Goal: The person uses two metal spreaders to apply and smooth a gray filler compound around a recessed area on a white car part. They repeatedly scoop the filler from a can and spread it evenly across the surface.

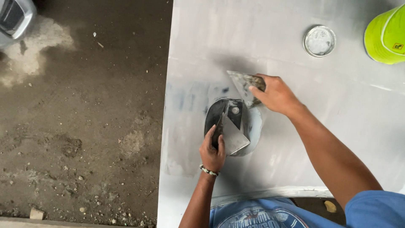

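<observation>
Scrapers: 2 | left hand (212,153) grips scraper (231,134) | right hand (276,94) grips second scraper (241,82) | lid (319,41): 1

A car body repair workshop, by the look of it; a sanded grey panel (295,126) carries a filler tin lid (319,41). Beside it lies a dirty, gritty concrete floor (84,126); a parked car's corner (14,19) shows.

Soft, even daylight fills the scene; nothing is harsh. The grey panel (337,109) is the brightest area, with a mild sheen but no hard glare. A faint, diffuse shadow lies above the right hand (276,95). The dirt floor (84,126) reads darker, dimmest toward the top. Focus is sharp throughout, with slight wide-angle stretching at the edges.
</observation>
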